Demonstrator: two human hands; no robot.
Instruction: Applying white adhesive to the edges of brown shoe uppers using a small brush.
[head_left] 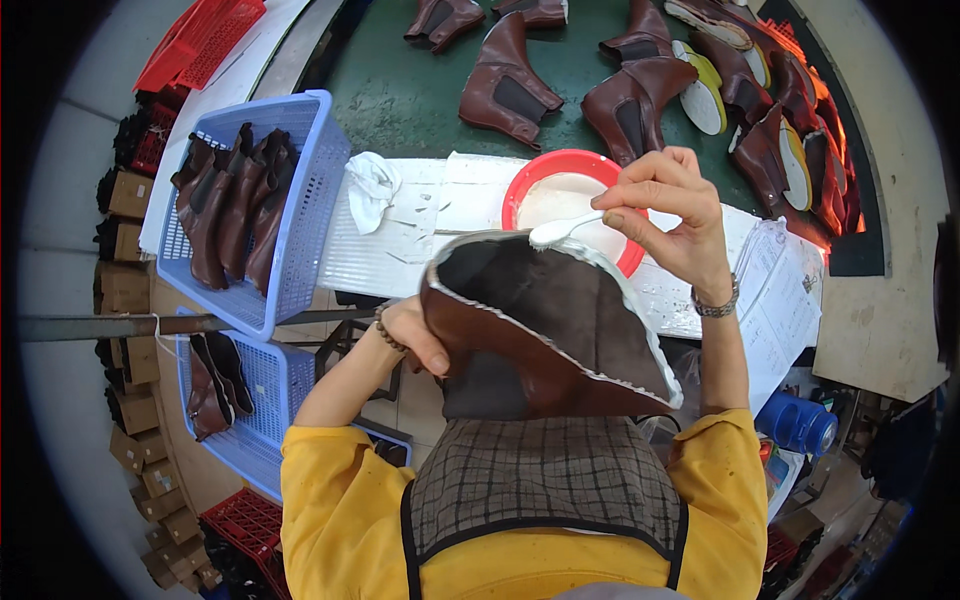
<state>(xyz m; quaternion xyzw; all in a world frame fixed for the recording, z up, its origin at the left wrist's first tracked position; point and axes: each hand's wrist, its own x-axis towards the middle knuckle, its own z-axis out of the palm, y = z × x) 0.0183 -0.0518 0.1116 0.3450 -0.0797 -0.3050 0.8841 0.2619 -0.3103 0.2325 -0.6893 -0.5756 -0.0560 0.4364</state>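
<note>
One boot upper point(553, 335) — in left grip point(414, 334)

Head-worn fisheye view, facing down, close range

Even, fairly bright light covers the desk point(400, 110), with soft shading rather than hard shadows. An intense orange-red glow point(848, 165) burns at the far right edge, tinting the leather beside it. The white board point(385, 235) and the papers point(770, 310) on the right read palest, while faint highlights lie on the brown boots point(230, 215) at left. The hollow of the boot upper point(540, 290) falls into shade, and the space under the desk at near right is dim. The middle looks reasonably sharp; the cartons point(128, 195) at far left appear smaller and softer. Fisheye distortion bows straight edges toward the rim, and black vignetting swallows the corners.
</note>
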